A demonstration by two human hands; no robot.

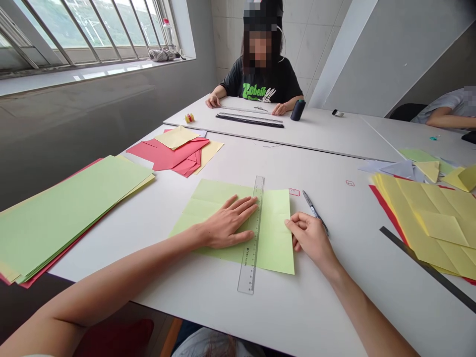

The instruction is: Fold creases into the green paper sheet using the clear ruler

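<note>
A light green sheet of paper [275, 248] with faint crease lines lies on the white table in front of me. Across it runs a clear plastic ruler [250, 267], its near end reaching past the paper's lower edge. My left hand [232, 223] is spread flat on the sheet, fingertips against the ruler's left edge. At the paper's right edge, my right hand [307, 233] pinches the sheet between thumb and fingers. Just beyond that hand a pen [314, 210] rests on the table.
Green, yellow and red paper [82, 198] is stacked at left, near red and yellow scraps [167, 151]. Creased yellow sheets [446, 213] and a dark strip [427, 267] lie at right. Across the table sits a person [267, 74] near a dark thread spool [298, 110].
</note>
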